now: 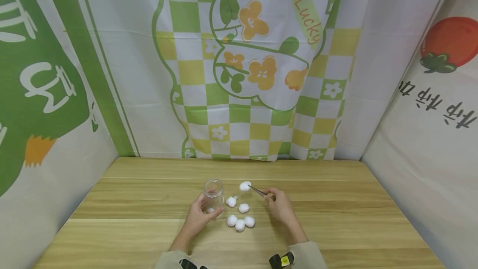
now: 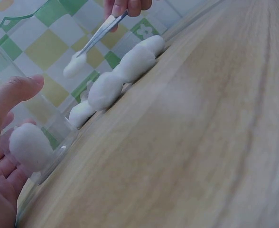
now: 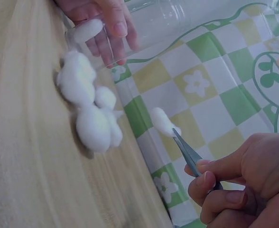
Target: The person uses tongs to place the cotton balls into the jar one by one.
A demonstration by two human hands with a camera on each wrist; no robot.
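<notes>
My left hand (image 1: 198, 215) holds a clear glass jar (image 1: 213, 192) upright on the table, thumb in front and fingers behind. One white cotton ball (image 2: 31, 147) lies at the jar's bottom. My right hand (image 1: 281, 206) pinches metal tweezers (image 1: 257, 191). Their tips grip another cotton ball (image 3: 163, 121), which hangs above the table to the right of the jar. Several loose cotton balls (image 1: 240, 225) lie on the table between the hands, some of them touching.
The wood-grain table (image 1: 343, 215) stretches out on both sides of the hands. A green and yellow checked cloth (image 1: 239, 132) hangs behind its far edge, with printed cloth walls (image 1: 422, 144) at left and right.
</notes>
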